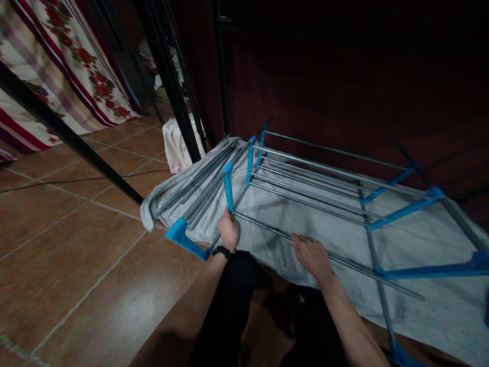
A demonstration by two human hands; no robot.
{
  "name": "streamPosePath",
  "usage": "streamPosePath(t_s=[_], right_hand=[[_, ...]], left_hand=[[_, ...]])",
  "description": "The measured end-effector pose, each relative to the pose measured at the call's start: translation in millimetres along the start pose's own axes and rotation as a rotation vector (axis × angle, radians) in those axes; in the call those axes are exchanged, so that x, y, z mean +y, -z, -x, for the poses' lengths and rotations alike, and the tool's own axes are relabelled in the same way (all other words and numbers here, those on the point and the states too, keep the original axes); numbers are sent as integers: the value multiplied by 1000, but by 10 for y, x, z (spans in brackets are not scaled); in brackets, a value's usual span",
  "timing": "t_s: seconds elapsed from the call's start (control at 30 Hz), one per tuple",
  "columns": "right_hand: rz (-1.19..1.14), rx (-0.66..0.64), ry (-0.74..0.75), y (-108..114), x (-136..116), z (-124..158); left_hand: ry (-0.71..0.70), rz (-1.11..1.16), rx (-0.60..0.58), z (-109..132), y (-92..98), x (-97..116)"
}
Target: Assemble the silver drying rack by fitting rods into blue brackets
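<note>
A partly assembled rack of grey metal tubes (305, 176) and blue plastic brackets (228, 186) lies on a grey towel-like cloth. My left hand (228, 232) is closed around the lower end of one blue bracket, where a front tube meets it. My right hand (311, 254) wraps round a metal tube (265, 225) farther along the near side. That tube runs from the left joint toward a long blue bracket (428, 271) on the right, and a free tube end pokes out past it. Another blue bracket (187, 238) sits left of my left hand.
Several loose grey tubes (198, 176) lie on the left end of the grey cloth (405, 306). Dark metal posts (168, 76) stand close at the left. Beyond are a floral curtain (84, 61), a striped cloth (179, 145) and a cable on the tiled floor (87, 255).
</note>
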State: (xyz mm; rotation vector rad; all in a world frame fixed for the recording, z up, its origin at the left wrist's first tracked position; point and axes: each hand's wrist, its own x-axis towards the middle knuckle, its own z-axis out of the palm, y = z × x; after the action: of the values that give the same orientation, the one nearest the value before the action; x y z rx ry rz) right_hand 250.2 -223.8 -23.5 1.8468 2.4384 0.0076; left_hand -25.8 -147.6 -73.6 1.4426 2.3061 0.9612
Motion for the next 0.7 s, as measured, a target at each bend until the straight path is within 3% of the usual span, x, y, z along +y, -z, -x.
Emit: streamPosePath(t_s=[0.27,0.7], right_hand=[[-117,-124,-9,56,80,-130],[-254,-186,12,13,229,-307]], left_hand=[[-3,26,4,-1,9,-7],[7,3,2,17,37,18]])
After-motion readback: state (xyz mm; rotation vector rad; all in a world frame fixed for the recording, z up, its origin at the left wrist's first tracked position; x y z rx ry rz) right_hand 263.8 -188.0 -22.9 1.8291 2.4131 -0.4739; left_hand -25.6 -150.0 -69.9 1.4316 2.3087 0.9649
